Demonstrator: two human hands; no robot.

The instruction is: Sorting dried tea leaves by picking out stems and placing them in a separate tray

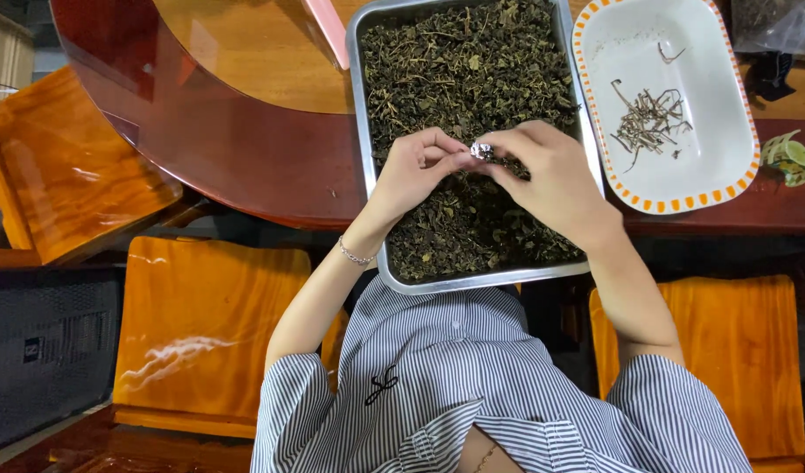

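Here the left hand and right hand meet over the metal tray of dry leaves, fingers pinched together on a small leaf bit.

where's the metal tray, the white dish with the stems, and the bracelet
metal tray [365, 131], head view, on its left rim
white dish [630, 52], head view, on a bare part of its floor
bracelet [355, 257], head view, on the chain at the left wrist
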